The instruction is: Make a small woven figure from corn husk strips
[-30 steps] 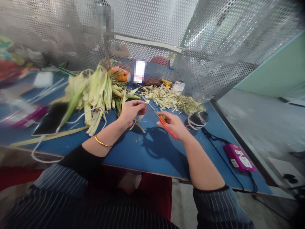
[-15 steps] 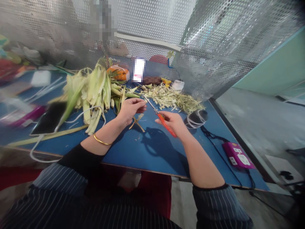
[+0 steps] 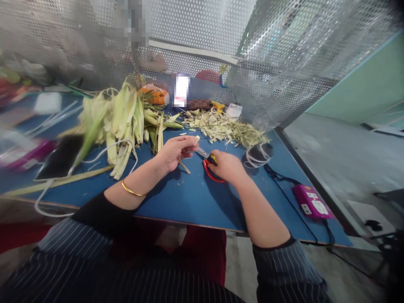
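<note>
Between the thumb and fingertips of my left hand (image 3: 176, 154) is a small pale piece of husk (image 3: 197, 138). My right hand (image 3: 229, 166) grips red-handled scissors (image 3: 211, 175), with a finger or thumb in the handles. The blades point up and left, close beneath the left fingertips. Below my left hand, a strip of husk (image 3: 185, 167) lies on the blue table (image 3: 186, 202), partly hidden by that hand. Beyond both hands spreads a heap of cut husk scraps (image 3: 217, 126). Long corn husks (image 3: 123, 120) are bunched to the left.
At the right are a dark roll wound with white cord (image 3: 259, 155) and a purple box (image 3: 312, 202) with black cables. A black tablet-like device (image 3: 61, 158) with a white cable lies left. An orange packet (image 3: 154, 95) and a lit phone (image 3: 181, 90) stand at the back, before perforated mesh (image 3: 195, 25).
The scissors have turned in my right hand, and their blades now sit lower, under the left fingertips. My left hand has moved slightly right and down, its pale piece now showing.
</note>
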`<move>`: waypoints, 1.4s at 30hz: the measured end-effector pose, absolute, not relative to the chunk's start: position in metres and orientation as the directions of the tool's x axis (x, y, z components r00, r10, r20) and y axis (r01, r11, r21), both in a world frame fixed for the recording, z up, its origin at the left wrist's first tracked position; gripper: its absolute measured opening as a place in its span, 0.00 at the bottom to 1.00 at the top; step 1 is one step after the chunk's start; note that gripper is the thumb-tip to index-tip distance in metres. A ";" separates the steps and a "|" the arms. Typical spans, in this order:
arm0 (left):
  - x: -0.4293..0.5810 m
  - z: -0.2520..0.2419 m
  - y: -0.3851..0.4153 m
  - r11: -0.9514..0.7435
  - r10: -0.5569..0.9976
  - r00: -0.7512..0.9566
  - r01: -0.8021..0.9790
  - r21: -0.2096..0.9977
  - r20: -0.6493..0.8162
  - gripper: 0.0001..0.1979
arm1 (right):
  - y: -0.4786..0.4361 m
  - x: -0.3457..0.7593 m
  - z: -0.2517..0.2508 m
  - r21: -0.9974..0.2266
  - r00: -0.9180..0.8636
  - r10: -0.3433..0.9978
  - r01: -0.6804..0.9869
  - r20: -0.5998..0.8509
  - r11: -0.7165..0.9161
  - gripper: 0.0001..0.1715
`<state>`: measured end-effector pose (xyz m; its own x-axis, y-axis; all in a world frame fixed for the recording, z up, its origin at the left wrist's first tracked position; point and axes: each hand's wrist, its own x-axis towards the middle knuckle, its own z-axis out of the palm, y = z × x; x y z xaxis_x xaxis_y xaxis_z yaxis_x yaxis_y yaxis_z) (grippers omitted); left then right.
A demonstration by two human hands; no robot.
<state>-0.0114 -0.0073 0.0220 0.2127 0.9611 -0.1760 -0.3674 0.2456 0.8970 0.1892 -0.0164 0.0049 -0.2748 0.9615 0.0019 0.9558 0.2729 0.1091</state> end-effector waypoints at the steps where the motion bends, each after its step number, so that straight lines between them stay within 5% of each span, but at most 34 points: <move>1: -0.010 0.023 -0.008 0.242 0.962 0.210 -0.363 0.900 -0.174 0.11 | -0.017 0.189 0.005 0.115 -0.284 0.959 0.952 -0.001 0.282 0.17; 16: -0.025 0.042 -0.004 0.020 0.999 -0.027 -0.406 0.914 -0.034 0.06 | -0.018 0.182 0.004 0.126 -0.346 0.931 0.935 0.115 0.331 0.13; 25: -0.017 0.033 -0.006 0.014 1.000 0.025 -0.288 0.958 -0.007 0.10 | -0.015 0.205 0.020 -0.054 -0.237 0.940 0.965 0.246 0.257 0.11; 32: -0.004 0.023 -0.014 0.063 0.987 0.154 -0.186 0.981 -0.034 0.13 | -0.014 0.267 0.038 -0.193 0.189 0.769 0.977 0.611 -0.086 0.13; 38: -0.001 0.020 -0.019 0.103 0.968 0.241 -0.138 0.985 -0.067 0.12 | -0.024 0.294 0.034 -0.273 0.312 0.745 0.945 0.590 -0.180 0.14; 42: 0.001 0.018 -0.022 0.131 0.957 0.276 -0.130 0.983 -0.091 0.11 | -0.022 0.300 0.038 -0.259 0.488 0.706 0.872 0.513 -0.415 0.36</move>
<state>0.0007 -0.0217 0.0179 0.2758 0.9569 -0.0914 -0.1304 0.1315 0.9827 0.3002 -0.0224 0.0384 0.4882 0.7064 0.5126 0.8722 -0.4150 -0.2587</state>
